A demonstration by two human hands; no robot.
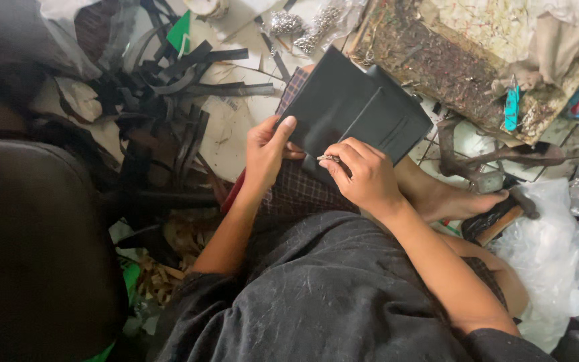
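I sit on the floor with an open black leather wallet (353,107) held up over my lap. My left hand (267,151) grips its lower left edge, thumb pressed on the flat black panel. My right hand (363,175) is closed at the wallet's bottom edge, pinching a small metal tool (328,159) whose tip shows between the fingers. The wallet's right half shows card slots. My bare foot (460,201) rests just right of the hands.
A heap of black leather strips and scraps (169,87) lies to the left. A worn, stained work board (437,60) sits at the upper right, with a hammer (504,218) and clear plastic bags (544,248) to the right. A dark seat (35,248) fills the left.
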